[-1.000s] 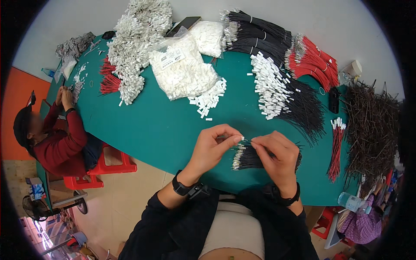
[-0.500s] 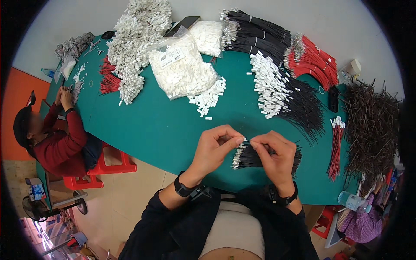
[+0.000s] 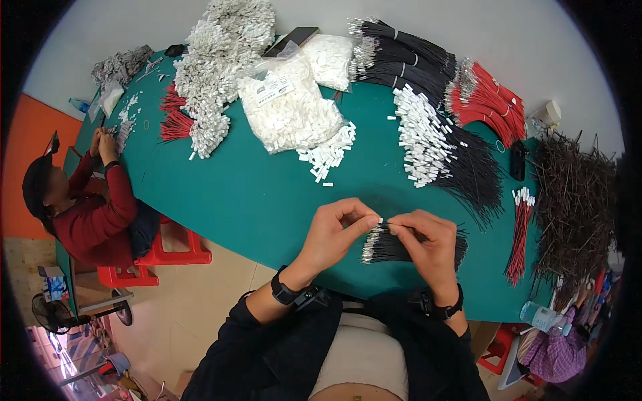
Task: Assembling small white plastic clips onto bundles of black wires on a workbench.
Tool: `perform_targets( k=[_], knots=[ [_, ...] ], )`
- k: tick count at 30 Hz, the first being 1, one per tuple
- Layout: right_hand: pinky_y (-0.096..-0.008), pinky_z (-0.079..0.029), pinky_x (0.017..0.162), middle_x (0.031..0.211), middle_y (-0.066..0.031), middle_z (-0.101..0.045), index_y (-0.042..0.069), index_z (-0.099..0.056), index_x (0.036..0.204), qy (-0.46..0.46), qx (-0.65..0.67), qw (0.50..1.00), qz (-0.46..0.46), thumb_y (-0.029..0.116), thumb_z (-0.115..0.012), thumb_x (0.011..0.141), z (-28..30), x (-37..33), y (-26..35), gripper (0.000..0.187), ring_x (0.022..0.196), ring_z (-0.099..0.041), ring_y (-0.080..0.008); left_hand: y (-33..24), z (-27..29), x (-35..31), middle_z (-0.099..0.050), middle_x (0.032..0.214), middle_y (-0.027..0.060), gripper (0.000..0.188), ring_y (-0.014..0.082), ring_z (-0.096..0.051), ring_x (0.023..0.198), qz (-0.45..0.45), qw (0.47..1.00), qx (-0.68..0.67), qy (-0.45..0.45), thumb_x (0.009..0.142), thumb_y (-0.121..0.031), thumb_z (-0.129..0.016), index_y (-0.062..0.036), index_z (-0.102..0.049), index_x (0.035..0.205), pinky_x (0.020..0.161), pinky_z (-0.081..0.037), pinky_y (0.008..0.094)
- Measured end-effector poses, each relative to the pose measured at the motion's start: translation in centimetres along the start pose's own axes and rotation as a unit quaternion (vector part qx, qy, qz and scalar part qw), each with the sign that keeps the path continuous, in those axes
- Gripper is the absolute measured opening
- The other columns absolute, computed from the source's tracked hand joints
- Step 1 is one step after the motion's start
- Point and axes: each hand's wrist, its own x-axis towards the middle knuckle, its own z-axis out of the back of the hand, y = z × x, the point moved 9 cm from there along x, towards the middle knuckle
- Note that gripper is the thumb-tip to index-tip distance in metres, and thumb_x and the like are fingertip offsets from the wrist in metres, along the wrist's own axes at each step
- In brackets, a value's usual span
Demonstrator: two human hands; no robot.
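Observation:
My left hand (image 3: 342, 230) pinches a small white connector housing (image 3: 380, 220) between thumb and index finger. Its tip meets the fingers of my right hand (image 3: 428, 239), which are pinched on a thin black wire (image 3: 389, 224), mostly covered by the fingers. How far the wire end sits inside the housing cannot be made out. Under both hands lies a row of black wires (image 3: 391, 250) with silvery terminals at their left ends. Beyond the hands, several loose white housings (image 3: 326, 160) spill beside a clear bag of housings (image 3: 287, 110).
Black wires with white housings (image 3: 424, 144) are heaped at the far right of my hands. Further out lie black bundles (image 3: 401, 57), red bundles (image 3: 491, 100), a dark wire pile (image 3: 575, 194) and a bottle (image 3: 543, 317). A co-worker (image 3: 93, 207) sits at the left.
My fingertips have come closer together, and the gap between the white housing and my right fingers has narrowed. The whole view has shifted slightly.

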Motion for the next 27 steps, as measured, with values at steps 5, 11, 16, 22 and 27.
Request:
perform_targets(
  k=[5, 11, 16, 22, 27],
  knots=[
    [-0.0314, -0.048, 0.057, 0.078, -0.0108, -0.07, 0.0, -0.075, 0.091, 0.013, -0.028, 0.999, 0.027, -0.004, -0.076, 0.084, 0.0, -0.4, 0.3, 0.009, 0.064, -0.064, -0.0219, -0.7, 0.4, -0.4, -0.068, 0.087, -0.0004, 0.014, 0.005, -0.059, 0.084, -0.026, 0.996, 0.081, 0.0, 0.098, -0.013, -0.073, 0.0008, -0.072, 0.096, 0.077, -0.049, 0.0244],
    [-0.0387, -0.052, 0.066, 0.081, -0.0136, -0.071, 0.0, -0.075, 0.092, 0.049, -0.116, 0.991, 0.054, -0.002, -0.075, 0.083, 2.0, 1.5, -0.7, 0.009, 0.073, -0.068, -0.0321, -2.2, 4.8, 0.5, -0.07, 0.087, 0.0036, 0.009, 0.015, -0.064, 0.081, -0.059, 0.958, 0.267, -0.084, 0.091, -0.008, -0.076, -0.0017, -0.073, 0.097, 0.077, -0.051, 0.0304],
    [-0.0474, -0.049, 0.089, 0.095, -0.0153, -0.072, 0.001, -0.071, 0.101, -0.13, -0.425, 0.872, 0.202, 0.002, -0.076, 0.08, 6.1, 5.2, 3.0, 0.021, 0.094, -0.066, -0.0371, -4.1, 6.9, 2.3, -0.066, 0.093, 0.0077, 0.016, 0.0297, -0.062, 0.091, -0.184, 0.816, 0.529, -0.142, 0.08, -0.005, -0.079, -0.0051, -0.072, 0.094, 0.08, -0.052, 0.0389],
    [-0.0446, -0.052, 0.084, 0.093, -0.012, -0.068, 0.002, -0.07, 0.093, 0.196, -0.224, 0.951, 0.084, 0.005, -0.078, 0.079, -1.4, 1.0, -4.0, 0.017, 0.093, -0.063, -0.0349, -2.4, 5.9, 3.9, -0.063, 0.099, 0.0077, 0.015, 0.0309, -0.059, 0.098, -0.161, 0.786, 0.591, -0.085, 0.078, -0.005, -0.079, -0.0047, -0.07, 0.091, 0.084, -0.052, 0.0407],
    [-0.0433, -0.052, 0.078, 0.083, -0.0112, -0.063, 0.002, -0.068, 0.083, 0.195, -0.213, 0.956, 0.058, 0.003, -0.073, 0.08, -3.1, -0.3, -5.2, 0.006, 0.085, -0.062, -0.0327, -2.3, 5.1, 3.8, -0.063, 0.095, 0.0092, 0.016, 0.0324, -0.059, 0.096, -0.19, 0.766, 0.612, -0.062, 0.08, -0.004, -0.077, -0.0044, -0.069, 0.094, 0.084, -0.052, 0.0413]
  ],
)
